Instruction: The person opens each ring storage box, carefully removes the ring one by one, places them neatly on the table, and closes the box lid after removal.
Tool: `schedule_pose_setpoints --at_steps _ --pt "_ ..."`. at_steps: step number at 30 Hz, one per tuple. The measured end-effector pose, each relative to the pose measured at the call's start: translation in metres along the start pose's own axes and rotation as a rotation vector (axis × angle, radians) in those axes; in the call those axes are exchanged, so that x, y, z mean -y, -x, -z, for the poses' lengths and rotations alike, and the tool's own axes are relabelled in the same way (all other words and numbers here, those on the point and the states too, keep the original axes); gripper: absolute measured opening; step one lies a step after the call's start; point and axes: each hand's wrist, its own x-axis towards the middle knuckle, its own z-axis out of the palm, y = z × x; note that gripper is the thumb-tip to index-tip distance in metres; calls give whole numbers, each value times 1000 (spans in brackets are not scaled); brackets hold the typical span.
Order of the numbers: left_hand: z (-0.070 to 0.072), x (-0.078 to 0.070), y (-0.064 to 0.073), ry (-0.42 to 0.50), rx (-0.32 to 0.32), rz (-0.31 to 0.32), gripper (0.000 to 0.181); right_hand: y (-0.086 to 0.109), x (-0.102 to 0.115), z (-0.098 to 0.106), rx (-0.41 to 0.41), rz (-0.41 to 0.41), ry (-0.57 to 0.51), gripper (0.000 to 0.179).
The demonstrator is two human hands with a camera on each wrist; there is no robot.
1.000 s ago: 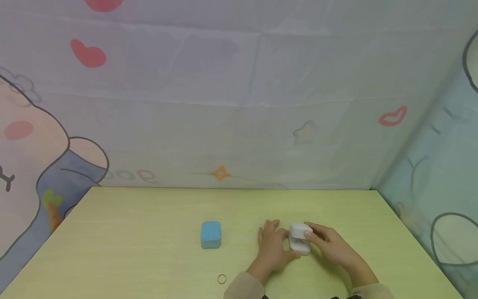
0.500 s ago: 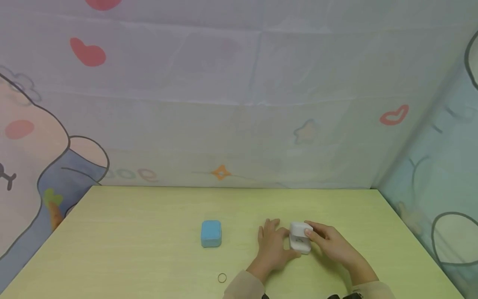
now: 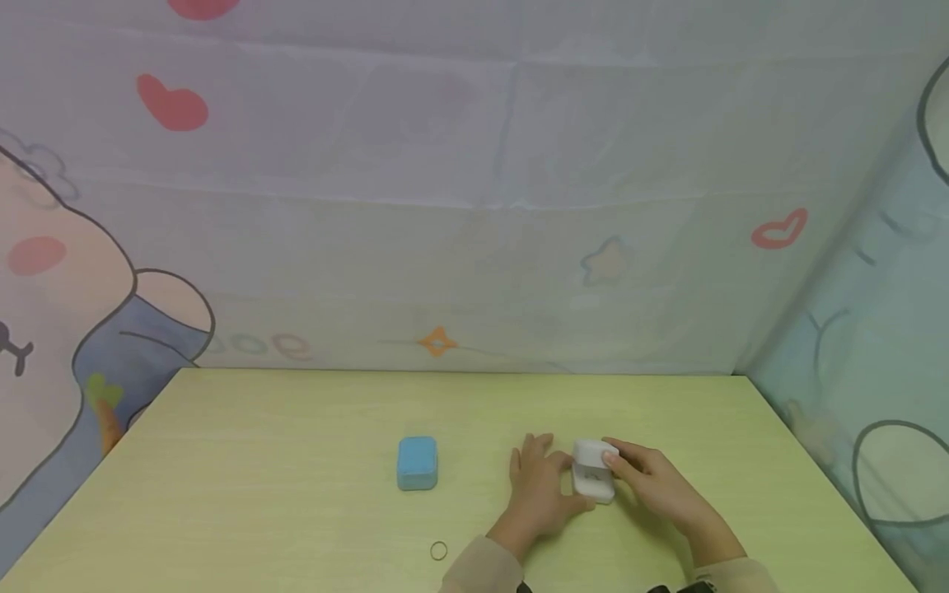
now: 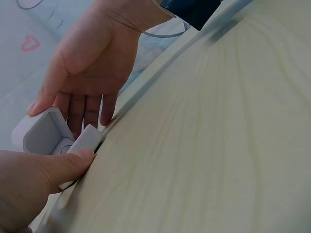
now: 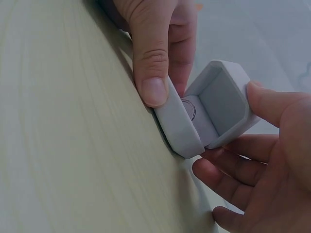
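Observation:
A white ring box [image 3: 593,487] stands on the table right of centre, its hinged lid raised part way. Inside it, a thin silver-looking ring [image 5: 194,109] sits upright in the slot. My left hand [image 3: 539,492] pinches the base, with the thumb [image 5: 154,87] on the front and the index finger toward the back; its other fingers are spread. On the lid, my right hand [image 3: 660,486] has its thumb [image 4: 46,99] at the edge and fingers behind. A small blue box [image 3: 418,463], lid down, stands to the left of both hands.
A thin loose ring [image 3: 432,550] lies near the table's front, just left of the left sleeve [image 3: 483,567]. The pale wooden table [image 3: 282,461] ends at a printed cloth backdrop [image 3: 415,206] behind, with another cloth panel on the right.

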Motion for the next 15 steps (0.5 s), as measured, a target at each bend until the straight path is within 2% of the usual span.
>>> schedule_pose_setpoints --at_steps 15 --pt "-3 6 -5 41 10 -18 59 2 3 0 -6 -7 17 58"
